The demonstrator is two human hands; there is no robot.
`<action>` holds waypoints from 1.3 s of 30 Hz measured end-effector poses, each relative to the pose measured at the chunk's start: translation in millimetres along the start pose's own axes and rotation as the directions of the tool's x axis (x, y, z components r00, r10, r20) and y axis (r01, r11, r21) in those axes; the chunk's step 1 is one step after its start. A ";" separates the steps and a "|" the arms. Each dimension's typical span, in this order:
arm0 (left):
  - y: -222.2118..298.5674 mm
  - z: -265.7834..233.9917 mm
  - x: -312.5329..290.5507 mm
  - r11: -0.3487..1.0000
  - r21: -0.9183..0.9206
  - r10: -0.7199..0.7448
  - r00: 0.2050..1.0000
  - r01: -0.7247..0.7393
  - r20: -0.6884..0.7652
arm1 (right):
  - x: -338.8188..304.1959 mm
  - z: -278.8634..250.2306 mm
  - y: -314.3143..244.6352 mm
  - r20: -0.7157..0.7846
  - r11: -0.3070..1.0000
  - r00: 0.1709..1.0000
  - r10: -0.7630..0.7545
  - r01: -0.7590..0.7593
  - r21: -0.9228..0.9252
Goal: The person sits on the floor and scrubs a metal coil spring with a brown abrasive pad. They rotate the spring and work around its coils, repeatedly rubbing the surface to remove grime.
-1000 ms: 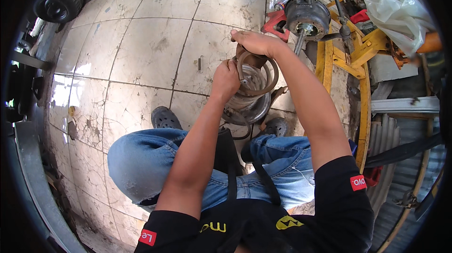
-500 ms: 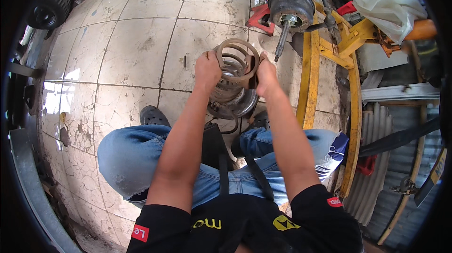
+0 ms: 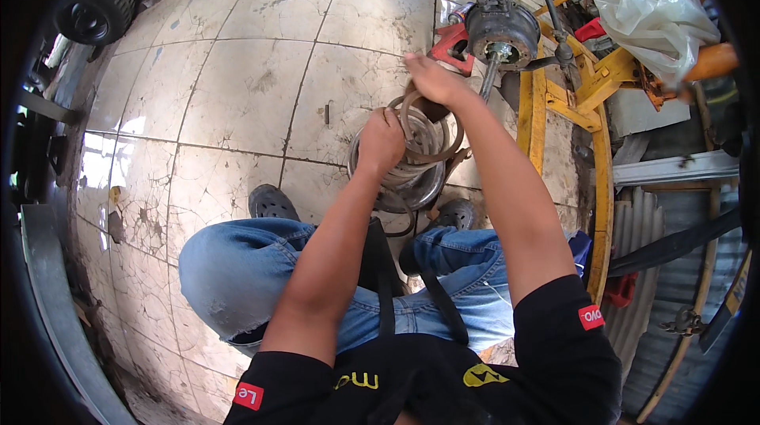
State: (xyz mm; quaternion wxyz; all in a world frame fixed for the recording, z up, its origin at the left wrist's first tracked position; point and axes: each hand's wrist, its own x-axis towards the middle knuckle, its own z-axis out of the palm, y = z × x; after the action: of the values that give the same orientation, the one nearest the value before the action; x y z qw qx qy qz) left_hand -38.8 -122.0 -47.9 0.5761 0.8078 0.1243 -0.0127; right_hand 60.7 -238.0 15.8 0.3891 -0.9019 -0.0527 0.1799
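A coil spring [image 3: 446,148] with a dull brown-grey surface stands tilted above a round metal dish-like part [image 3: 423,191] on the floor between my feet. My left hand [image 3: 382,140] is closed round the spring's left side. At the spring's far side, my right hand [image 3: 434,79] bends over the top coil with a brown sheet-like piece [image 3: 430,109] under its palm, pressed against the coil. That hand hides most of the piece, so its exact kind cannot be told. A dark curved hose or handle [image 3: 405,227] loops out at the dish's near edge.
A greasy axle housing with a shaft [image 3: 500,33] juts in beyond my right hand, beside a red stand [image 3: 453,47]. A yellow steel frame [image 3: 603,187] runs along the right, with a plastic bag [image 3: 653,9] above. A tyre [image 3: 93,9] stands far left on the tiled floor [image 3: 237,85].
My right hand has moved from the spring's right side to its far side, taking the brown piece along. The spring has tipped and shifted slightly right; my left hand still grips it.
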 end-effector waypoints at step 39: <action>2.4 -2.1 9.0 0.979 -0.187 -0.082 0.997 0.078 -0.011 | -83.3 -16.5 62.2 0.113 0.146 0.975 0.191 -0.143 0.979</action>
State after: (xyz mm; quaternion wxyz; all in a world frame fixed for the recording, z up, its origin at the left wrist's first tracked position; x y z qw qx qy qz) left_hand -29.8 -119.1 -46.5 0.6471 0.7447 0.1625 -0.0167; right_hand -13.5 -311.9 5.0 0.8564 -0.4414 0.1828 0.1959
